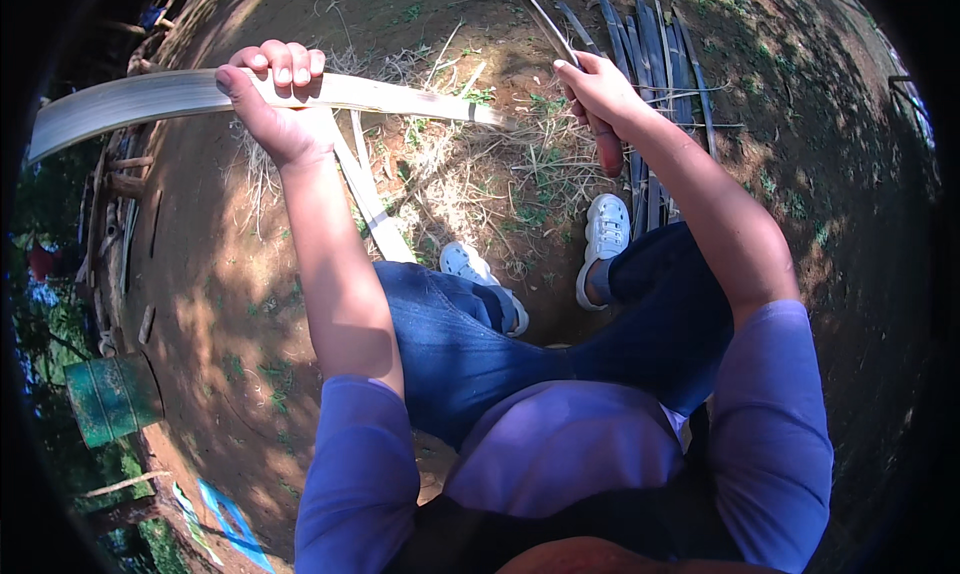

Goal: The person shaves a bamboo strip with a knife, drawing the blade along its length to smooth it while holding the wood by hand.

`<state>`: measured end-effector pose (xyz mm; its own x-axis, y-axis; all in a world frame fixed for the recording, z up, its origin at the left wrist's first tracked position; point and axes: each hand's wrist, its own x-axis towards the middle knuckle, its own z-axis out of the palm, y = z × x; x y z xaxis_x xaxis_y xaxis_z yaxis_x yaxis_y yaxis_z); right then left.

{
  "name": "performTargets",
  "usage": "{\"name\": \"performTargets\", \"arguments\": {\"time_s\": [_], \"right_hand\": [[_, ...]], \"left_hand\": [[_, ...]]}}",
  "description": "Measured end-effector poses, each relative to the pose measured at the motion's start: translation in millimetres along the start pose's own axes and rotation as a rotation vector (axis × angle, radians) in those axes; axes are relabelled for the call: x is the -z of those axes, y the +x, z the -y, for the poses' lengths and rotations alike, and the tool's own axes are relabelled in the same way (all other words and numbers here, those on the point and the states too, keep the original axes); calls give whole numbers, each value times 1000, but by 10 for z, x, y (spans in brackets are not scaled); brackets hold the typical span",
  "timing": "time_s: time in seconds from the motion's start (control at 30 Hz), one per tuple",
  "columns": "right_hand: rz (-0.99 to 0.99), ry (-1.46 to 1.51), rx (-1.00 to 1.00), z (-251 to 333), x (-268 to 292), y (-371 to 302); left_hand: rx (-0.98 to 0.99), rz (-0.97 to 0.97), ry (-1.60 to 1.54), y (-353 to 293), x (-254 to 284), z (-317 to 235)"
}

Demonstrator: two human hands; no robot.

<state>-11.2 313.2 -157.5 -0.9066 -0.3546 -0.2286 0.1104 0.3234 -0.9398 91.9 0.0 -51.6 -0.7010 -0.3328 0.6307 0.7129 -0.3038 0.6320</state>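
Observation:
My left hand (275,109) is closed round a long, pale, flat strip of split bamboo or wood (130,102), its fingers folded over the far edge. The strip lies crosswise, one end at the far left and the other over the middle. In my right hand (612,96) is a long knife (545,21). Its narrow blade points up and away, and a reddish-brown handle end sticks out below my fist. Blade and strip are apart. Below my left hand, pale strips (378,214) slant down toward my left knee.
Curly shavings (450,174) cover the ground before my white shoes (606,229). Several dark strips (655,59) lie in a bundle beyond my right hand. A green metal drum (113,399) and some wooden poles (128,184) are at the left.

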Motion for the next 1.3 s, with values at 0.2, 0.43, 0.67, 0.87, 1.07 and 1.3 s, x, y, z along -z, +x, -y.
{"name": "performTargets", "arguments": {"time_s": [0.2, 0.43, 0.67, 0.87, 1.07, 1.3], "right_hand": [[151, 102, 0, 119, -64, -748], [294, 91, 15, 54, -428, -902], [411, -30, 64, -80, -478, -896], [335, 142, 110, -85, -459, -990], [297, 5, 316, 2, -447, -1173], [360, 107, 272, 646, -339, -1479]], "left_hand": [[-101, -156, 14, -16, -100, -262], [-52, -60, 127, -94, -445, -492], [-62, -63, 356, -104, -504, -277], [-122, -155, 321, -7, -468, -144], [-3, -84, 402, 2, -660, -131], [-112, -90, 443, -71, -996, -5]]}}
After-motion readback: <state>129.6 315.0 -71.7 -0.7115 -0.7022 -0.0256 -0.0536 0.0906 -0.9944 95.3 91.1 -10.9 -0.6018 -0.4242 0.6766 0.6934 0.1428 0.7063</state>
